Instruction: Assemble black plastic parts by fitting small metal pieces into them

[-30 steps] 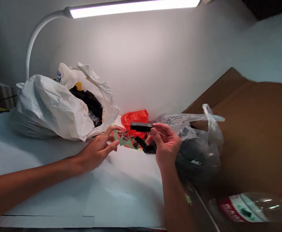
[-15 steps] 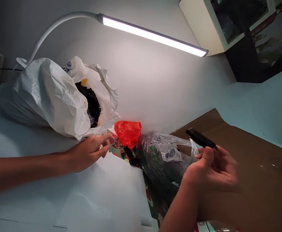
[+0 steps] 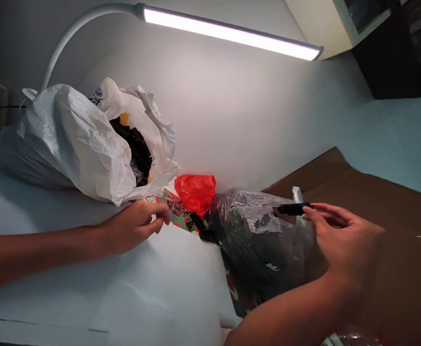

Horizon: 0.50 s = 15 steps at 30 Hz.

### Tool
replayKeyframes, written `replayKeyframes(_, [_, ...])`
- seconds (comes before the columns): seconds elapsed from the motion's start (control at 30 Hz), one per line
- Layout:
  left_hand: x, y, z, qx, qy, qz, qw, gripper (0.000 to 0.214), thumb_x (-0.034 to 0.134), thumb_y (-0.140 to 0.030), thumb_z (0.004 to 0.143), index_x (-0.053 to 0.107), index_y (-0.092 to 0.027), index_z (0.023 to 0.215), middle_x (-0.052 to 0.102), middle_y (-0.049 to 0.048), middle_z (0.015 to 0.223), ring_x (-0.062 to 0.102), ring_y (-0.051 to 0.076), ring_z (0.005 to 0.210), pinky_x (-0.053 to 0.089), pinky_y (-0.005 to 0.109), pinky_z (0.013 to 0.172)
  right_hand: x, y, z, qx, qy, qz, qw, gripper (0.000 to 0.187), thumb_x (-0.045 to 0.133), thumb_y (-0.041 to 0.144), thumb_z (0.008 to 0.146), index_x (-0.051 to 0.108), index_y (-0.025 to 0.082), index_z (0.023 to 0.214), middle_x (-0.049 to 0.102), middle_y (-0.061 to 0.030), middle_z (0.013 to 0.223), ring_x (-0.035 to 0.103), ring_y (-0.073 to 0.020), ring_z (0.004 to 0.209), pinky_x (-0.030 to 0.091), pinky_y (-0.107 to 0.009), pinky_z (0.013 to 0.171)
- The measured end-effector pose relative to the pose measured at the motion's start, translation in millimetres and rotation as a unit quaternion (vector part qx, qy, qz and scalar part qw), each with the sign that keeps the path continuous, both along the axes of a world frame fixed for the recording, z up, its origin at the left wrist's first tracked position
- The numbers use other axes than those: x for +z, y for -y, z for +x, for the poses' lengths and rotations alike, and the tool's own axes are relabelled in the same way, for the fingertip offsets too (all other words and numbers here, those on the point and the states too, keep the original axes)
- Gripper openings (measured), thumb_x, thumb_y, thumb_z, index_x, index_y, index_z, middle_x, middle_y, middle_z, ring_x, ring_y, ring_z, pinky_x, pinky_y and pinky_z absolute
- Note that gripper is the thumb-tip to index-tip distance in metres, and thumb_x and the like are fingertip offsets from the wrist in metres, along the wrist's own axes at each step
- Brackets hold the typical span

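My right hand (image 3: 347,235) pinches a slim black plastic piece (image 3: 292,209) by one end, level above the mouth of a clear plastic bag (image 3: 253,216). The bag has dark contents, and its crumpled edge stands up behind the piece. My left hand (image 3: 142,221) hovers low over the white surface (image 3: 153,283), fingers loosely curled, thumb apart, nothing seen in it. Just behind it lies a white plastic bag (image 3: 84,139), its mouth open to the right on many black pieces (image 3: 138,149). Similar black pieces (image 3: 203,228) lie between the bags.
A red plastic bag (image 3: 196,192) sits against the wall, beside small metallic bits (image 3: 178,207) on a patterned sheet. Brown cardboard (image 3: 383,206) rises at the right. A lit lamp bar (image 3: 232,32) hangs overhead, and a cabinet (image 3: 387,67) juts out at upper right.
My right hand has moved right and turned, bringing the black piece lower, from tilted to nearly level. My left hand's fingers have curled slightly more. The camera view has shifted a little.
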<state>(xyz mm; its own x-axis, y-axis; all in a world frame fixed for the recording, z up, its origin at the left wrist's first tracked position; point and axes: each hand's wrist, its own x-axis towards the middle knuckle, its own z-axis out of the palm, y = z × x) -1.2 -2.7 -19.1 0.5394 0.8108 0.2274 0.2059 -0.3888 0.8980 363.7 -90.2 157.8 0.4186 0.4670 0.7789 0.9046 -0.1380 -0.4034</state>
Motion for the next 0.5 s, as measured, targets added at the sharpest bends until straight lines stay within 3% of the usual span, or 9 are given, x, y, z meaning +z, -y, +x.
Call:
replayKeyframes(0.1, [3.7, -2, 1, 0.0, -0.018, 0.02, 1.0, 0.02, 0.052, -0.026, 0.089, 0.072, -0.022, 0.091, 0.066, -0.0015, 0.074, 0.048, 0.012, 0.06, 0.034, 0.025, 0.056, -0.8, -6, 5, -0.014, 0.024, 0.023, 0.999, 0.025, 0.079, 0.04, 0.068, 0.081, 0.02, 0.084, 0.077, -0.0104, 0.07, 0.073, -0.0302, 0.067, 0.053, -0.041, 0.064])
replayKeyframes(0.23, [7.4, -7, 2, 0.033, -0.067, 0.066, 0.995, 0.025, 0.05, -0.032, 0.092, 0.073, -0.022, 0.094, 0.068, 0.0015, 0.087, 0.053, 0.015, 0.068, 0.039, 0.026, 0.062, 0.8, -12, 7, 0.037, -0.007, -0.018, 0.999, 0.015, 0.083, 0.028, 0.071, 0.08, 0.017, 0.081, 0.078, -0.009, 0.071, 0.074, -0.026, 0.067, 0.056, -0.036, 0.064])
replayKeyframes(0.33, [8.1, -12, 1, 0.022, -0.119, 0.121, 0.985, 0.03, 0.049, -0.035, 0.093, 0.075, -0.022, 0.103, 0.07, 0.0062, 0.111, 0.065, 0.023, 0.094, 0.05, 0.031, 0.082, 0.9, -16, 5, 0.032, -0.056, -0.024, 0.998, 0.01, 0.086, 0.019, 0.073, 0.079, 0.017, 0.079, 0.077, -0.0062, 0.069, 0.075, -0.0238, 0.067, 0.054, -0.032, 0.062])
replayKeyframes(0.4, [7.3, -15, -1, 0.021, -0.148, 0.144, 0.978, 0.034, 0.047, -0.036, 0.096, 0.074, -0.022, 0.111, 0.068, 0.0091, 0.124, 0.065, 0.028, 0.115, 0.051, 0.038, 0.099, -0.5, -17, 6, 0.025, -0.09, -0.028, 0.995, 0.009, 0.086, 0.014, 0.076, 0.077, 0.016, 0.077, 0.076, -0.0066, 0.068, 0.076, -0.0232, 0.067, 0.053, -0.031, 0.06])
replayKeyframes(0.5, [6.3, -16, -4, 0.037, -0.214, 0.147, 0.965, 0.046, 0.044, -0.038, 0.1, 0.066, -0.018, 0.135, 0.065, 0.0145, 0.138, 0.063, 0.034, 0.128, 0.05, 0.047, 0.11, -5.9, -20, 13, 0.029, -0.081, -0.029, 0.996, 0.009, 0.083, 0.01, 0.08, 0.077, 0.015, 0.075, 0.075, -0.0075, 0.064, 0.076, -0.0224, 0.062, 0.051, -0.029, 0.055])
